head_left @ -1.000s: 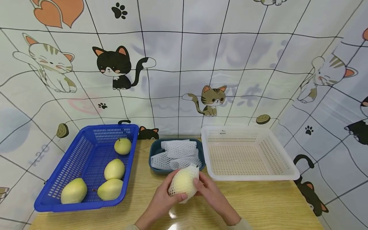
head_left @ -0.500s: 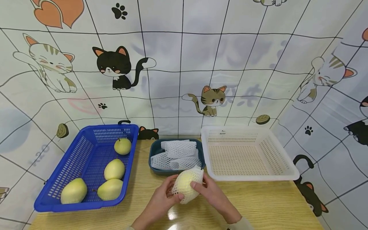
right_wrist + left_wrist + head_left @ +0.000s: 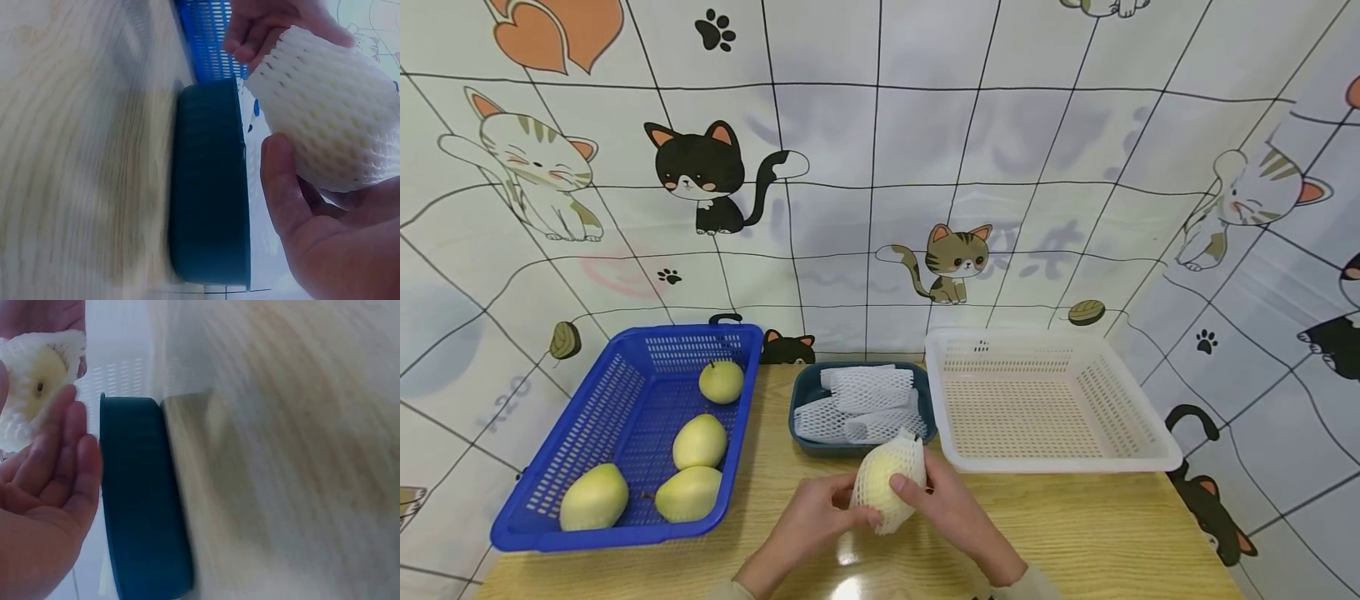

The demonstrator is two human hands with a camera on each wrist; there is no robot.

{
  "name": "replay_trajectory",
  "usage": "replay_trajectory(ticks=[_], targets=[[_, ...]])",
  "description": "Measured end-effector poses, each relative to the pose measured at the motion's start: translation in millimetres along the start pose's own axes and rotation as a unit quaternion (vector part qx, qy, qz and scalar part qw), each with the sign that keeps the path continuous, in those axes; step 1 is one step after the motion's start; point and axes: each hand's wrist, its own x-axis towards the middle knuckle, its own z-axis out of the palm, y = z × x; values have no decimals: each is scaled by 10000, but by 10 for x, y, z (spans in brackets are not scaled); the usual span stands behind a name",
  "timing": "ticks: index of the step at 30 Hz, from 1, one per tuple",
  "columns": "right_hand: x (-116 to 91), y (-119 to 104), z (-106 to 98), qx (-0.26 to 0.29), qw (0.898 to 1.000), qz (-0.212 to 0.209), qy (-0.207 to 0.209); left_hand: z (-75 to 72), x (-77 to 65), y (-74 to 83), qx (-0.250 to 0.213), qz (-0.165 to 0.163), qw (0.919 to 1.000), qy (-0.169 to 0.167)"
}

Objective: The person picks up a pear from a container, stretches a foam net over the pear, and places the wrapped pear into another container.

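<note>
A pale yellow pear in a white foam net sleeve is held between both hands above the table. My left hand pinches its lower left side with the thumb in front. My right hand grips its right side, the thumb lying across the netting. Through the sleeve's open end the pear's bare end shows in the left wrist view. The right wrist view has the net sleeve stretched over the fruit. Just behind the hands stands a dark teal tray of folded foam net sleeves.
A blue basket on the left holds several bare pears. On the right, beside the teal tray, is a white basket. All stand on a wooden table against a cat-patterned cloth wall.
The wrapped pear moved slightly right, then slightly back left, and has turned a little in the hands. The left hand has shifted toward its lower left end. Baskets and tray stay put.
</note>
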Motion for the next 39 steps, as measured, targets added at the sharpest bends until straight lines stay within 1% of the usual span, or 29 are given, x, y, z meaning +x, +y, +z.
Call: replay_trajectory(ticks=[4, 6, 7, 8, 10, 13, 15, 17, 21, 24, 28, 32, 34, 36, 38, 39], targets=[[1, -4, 10, -101, 9999, -7, -29, 21, -17, -14, -266, -39, 9993, 267], [1, -7, 14, -80, 9999, 95, -17, 28, -24, -21, -373, -18, 9988, 308], [0, -8, 16, -51, 9998, 167, 8, 30, -23, -26, -345, 40, 9990, 294], [-2, -10, 21, -19, 9997, 221, 41, 33, -22, -28, -276, 134, 9992, 255], [-6, -9, 30, 101, 9994, 311, 104, 37, -17, -33, 12, 405, 9990, 170], [-8, -3, 52, 161, 9992, 288, 239, 46, -7, -39, 554, 811, 9951, 80], [-4, 0, 71, 118, 9990, 243, 352, 49, -6, -39, 802, 957, 9921, 70], [1, -3, 93, 1, 9986, 236, 484, 51, -3, -35, 932, 970, 9909, 68], [9, -20, 139, -391, 9964, 329, 672, 58, -23, -26, 974, 873, 9914, 65], [19, -24, 162, -609, 9946, 408, 730, 83, -54, -56, 974, 903, 9910, 166], [32, -23, 179, -557, 9947, 422, 752, 115, -70, -105, 862, 1089, 9896, 363], [43, -26, 187, -385, 9955, 408, 763, 127, -52, -110, 658, 1304, 9882, 470], [51, -34, 192, -238, 9956, 407, 808, 137, -41, -107, 557, 1468, 9862, 528], [60, -44, 203, -85, 9951, 374, 906, 155, -33, -98, 540, 1696, 9818, 661], [69, -51, 220, 116, 9935, 306, 1087, 183, -26, -88, 640, 1985, 9740, 882], [72, -54, 233, 235, 9921, 278, 1198, 200, -23, -83, 733, 2144, 9685, 1031]])
